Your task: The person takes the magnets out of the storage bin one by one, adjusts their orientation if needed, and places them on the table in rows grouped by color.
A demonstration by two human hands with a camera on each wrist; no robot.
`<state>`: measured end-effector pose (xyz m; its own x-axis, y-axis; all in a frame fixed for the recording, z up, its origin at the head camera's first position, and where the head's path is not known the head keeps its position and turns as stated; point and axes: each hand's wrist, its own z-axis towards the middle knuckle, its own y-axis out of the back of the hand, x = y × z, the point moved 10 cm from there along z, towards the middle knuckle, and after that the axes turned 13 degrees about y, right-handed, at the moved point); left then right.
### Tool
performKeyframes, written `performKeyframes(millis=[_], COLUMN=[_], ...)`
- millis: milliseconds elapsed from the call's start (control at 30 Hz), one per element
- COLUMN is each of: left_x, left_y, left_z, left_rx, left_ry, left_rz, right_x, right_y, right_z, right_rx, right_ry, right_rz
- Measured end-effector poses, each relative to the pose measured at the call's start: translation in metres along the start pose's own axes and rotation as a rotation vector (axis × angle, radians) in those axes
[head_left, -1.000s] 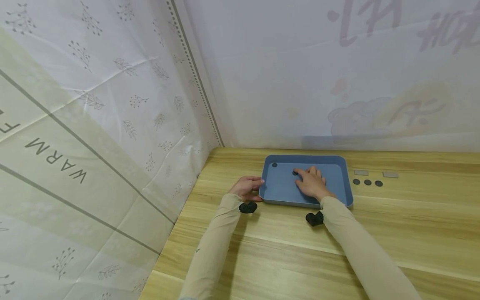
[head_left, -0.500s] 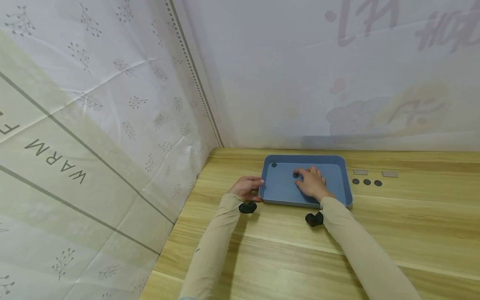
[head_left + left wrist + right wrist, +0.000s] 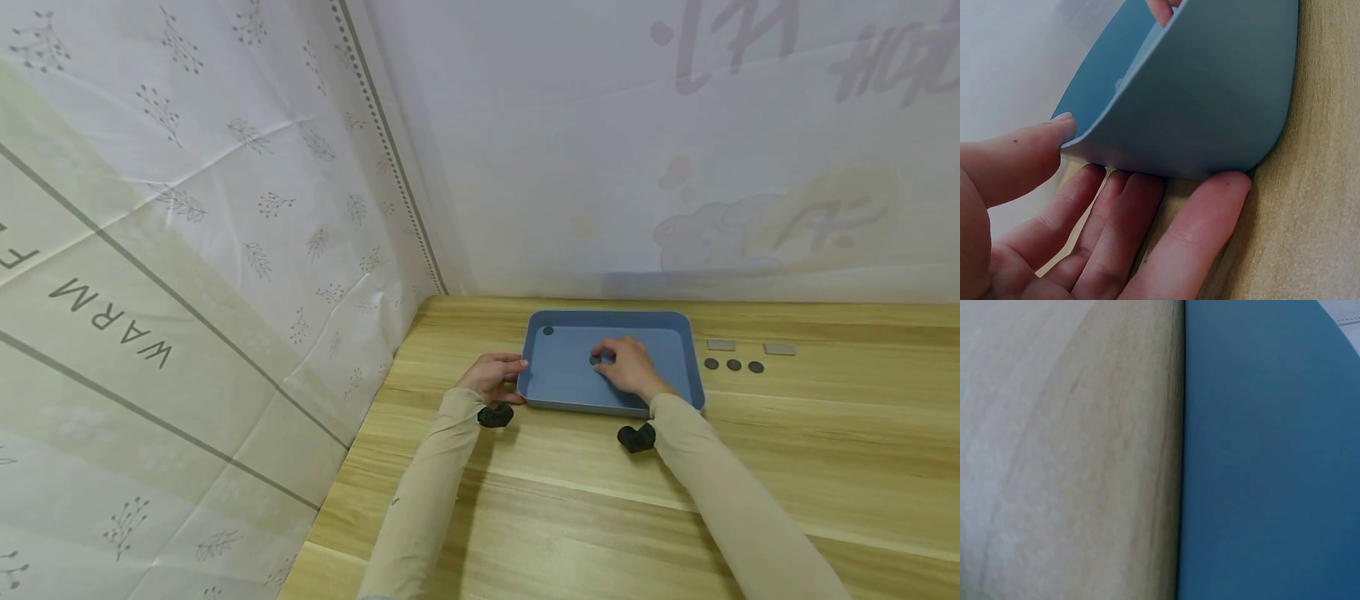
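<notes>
A shallow blue tray (image 3: 557,379) lies on the wooden table in the head view. My left hand (image 3: 491,377) holds its left end; the left wrist view shows the thumb (image 3: 1035,147) over the rim and the fingertips against the outer wall. Inside the tray, my right hand (image 3: 630,367) pinches a small dark round disc (image 3: 596,360) between thumb and index finger, low over the tray floor. Another dark disc (image 3: 548,331) lies in the tray's far left corner. The right wrist view shows the tray's outer wall (image 3: 1260,456) and the table, without the hand.
Right of the tray, three dark discs (image 3: 733,365) lie in a row on the table (image 3: 570,517). Behind them are two flat grey rectangles (image 3: 721,344). Patterned cloth (image 3: 247,167) hangs along the left side and the back. Each wrist carries a black device (image 3: 636,437).
My right hand has drawn the disc a little nearer and to the right along the tray, its fingers now closer around it. My left hand stays at the tray's left end.
</notes>
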<state>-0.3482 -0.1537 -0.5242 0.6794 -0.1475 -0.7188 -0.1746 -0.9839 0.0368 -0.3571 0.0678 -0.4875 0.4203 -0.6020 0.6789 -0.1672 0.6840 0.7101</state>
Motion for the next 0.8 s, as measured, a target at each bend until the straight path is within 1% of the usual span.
performKeyframes(millis=[233,533,800], left_x=[0.0006,0.0,-0.0003], left_y=[-0.0001,-0.0005,0.0002], left_z=[0.0008,-0.0038,-0.0043], left_rx=[0.007,-0.002,-0.004], left_ry=[0.008,0.01,0.006], left_rz=[0.0,0.007,0.014], right_x=[-0.0007,-0.0017,-0.0009], right_y=[0.0015,0.0032,0.0032], right_z=[-0.0019,-0.0015,-0.0017], right_rx=[0.0,-0.005,0.0], right_ry=[-0.018,-0.015,-0.006], right_rz=[0.017,0.009,0.01])
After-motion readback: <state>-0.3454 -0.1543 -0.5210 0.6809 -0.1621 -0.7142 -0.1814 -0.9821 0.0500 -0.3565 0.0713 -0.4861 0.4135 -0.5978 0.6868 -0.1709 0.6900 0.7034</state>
